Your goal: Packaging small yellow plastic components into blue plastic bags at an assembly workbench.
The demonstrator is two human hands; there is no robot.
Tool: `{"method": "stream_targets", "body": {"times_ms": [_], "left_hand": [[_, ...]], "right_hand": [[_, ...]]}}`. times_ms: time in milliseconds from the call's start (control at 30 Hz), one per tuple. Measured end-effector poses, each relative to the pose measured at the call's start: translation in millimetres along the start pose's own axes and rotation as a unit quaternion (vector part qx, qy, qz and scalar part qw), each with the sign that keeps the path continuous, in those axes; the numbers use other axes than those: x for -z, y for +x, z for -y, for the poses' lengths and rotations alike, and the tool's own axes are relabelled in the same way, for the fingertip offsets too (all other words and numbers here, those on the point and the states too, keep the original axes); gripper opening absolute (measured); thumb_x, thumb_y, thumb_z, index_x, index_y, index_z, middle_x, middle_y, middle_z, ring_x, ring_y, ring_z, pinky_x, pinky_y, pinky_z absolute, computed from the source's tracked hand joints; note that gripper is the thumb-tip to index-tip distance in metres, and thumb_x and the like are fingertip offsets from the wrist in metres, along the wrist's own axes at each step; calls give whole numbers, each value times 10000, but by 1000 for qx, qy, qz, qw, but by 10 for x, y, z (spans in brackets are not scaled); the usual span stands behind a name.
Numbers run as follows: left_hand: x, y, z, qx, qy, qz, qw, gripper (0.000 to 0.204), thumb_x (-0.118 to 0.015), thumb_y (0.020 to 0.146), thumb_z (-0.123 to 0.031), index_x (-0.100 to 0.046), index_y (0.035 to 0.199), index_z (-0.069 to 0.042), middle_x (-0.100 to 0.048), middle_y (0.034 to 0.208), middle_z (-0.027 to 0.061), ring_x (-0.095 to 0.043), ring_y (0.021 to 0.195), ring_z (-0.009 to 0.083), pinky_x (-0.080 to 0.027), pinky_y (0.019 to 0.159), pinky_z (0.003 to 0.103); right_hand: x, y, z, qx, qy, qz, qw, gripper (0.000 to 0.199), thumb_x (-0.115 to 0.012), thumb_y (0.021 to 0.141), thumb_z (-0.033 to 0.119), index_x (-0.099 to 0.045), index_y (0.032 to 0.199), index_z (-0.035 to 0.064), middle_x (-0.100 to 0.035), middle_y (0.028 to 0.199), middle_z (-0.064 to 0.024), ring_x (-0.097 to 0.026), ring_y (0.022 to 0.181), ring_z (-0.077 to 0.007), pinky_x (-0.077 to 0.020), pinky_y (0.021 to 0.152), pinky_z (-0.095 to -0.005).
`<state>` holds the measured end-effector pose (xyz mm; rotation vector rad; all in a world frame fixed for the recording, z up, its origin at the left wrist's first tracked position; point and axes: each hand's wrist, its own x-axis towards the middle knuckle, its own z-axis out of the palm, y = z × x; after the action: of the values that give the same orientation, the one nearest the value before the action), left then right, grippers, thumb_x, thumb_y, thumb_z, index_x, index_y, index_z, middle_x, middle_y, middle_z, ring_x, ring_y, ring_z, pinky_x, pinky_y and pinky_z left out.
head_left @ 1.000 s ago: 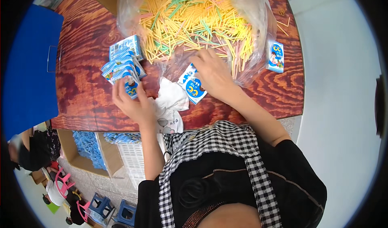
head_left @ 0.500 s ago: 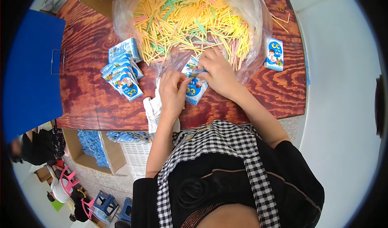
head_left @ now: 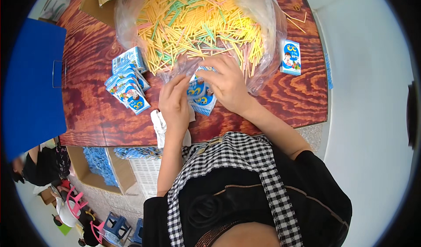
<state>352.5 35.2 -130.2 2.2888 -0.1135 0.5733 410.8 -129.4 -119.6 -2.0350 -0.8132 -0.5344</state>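
Observation:
Over the near middle of the table, my left hand (head_left: 173,101) and my right hand (head_left: 226,85) face each other with a small blue-and-white packet (head_left: 196,89) between them. The fingers of both hands are closed on its edges; the packet is slightly blurred and partly covered by them. Below it, a similar packet (head_left: 203,106) lies on the table, half hidden. Just beyond my hands, a clear plastic bag (head_left: 274,41) lies spread wide around a heap of thin sticks (head_left: 201,25), mostly yellow with some green and pink.
Several packets (head_left: 133,95) lie stacked and fanned at the left, and one packet (head_left: 290,57) at the right. White cloth (head_left: 158,126) lies by my left wrist. A cardboard box (head_left: 98,10) stands behind the bag. Below the table edge are boxes of blue wrappers (head_left: 100,163). People sit at lower left.
My hands have lifted and moved slightly left, with a packet now visible between them above the one on the table. The whole view has shifted a little.

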Motion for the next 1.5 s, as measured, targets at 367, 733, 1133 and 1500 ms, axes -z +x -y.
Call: {"method": "stream_targets", "body": {"times_ms": [367,733,1133,1500], "left_hand": [[97,-116,123,268,-255,134,919,50,-622,886,-53,-631,912,-10,-599,804,-40,-526,762,35,-414,679,181],[167,-76,-149,206,-218,160,941,77,-600,893,-51,-616,872,21,-551,676,22,-473,628,40,-386,552,215],[18,-62,-185,343,-411,95,839,118,-578,935,-94,-602,941,21,-621,828,-14,-537,736,27,-438,662,183],[-49,-144,-110,310,-475,95,818,81,-596,922,-79,-611,910,0,-619,842,-9,-534,728,21,-435,646,181]], "right_hand": [[21,-63,4,-217,162,40,962,153,-667,812,98,-590,750,-18,-508,731,-105,-518,698,-249,-410,629,-334],[492,26,-65,-135,200,203,949,137,-630,843,128,-604,834,-6,-514,774,-113,-539,770,-268,-427,676,-351],[1012,50,-905,82,-293,309,901,348,-532,773,38,-579,1116,0,-552,1169,-150,-475,1188,-314,-408,972,-379],[1041,92,-943,114,-355,319,871,299,-534,785,61,-574,1073,-8,-541,1209,-157,-428,1265,-319,-331,1043,-454]]}}
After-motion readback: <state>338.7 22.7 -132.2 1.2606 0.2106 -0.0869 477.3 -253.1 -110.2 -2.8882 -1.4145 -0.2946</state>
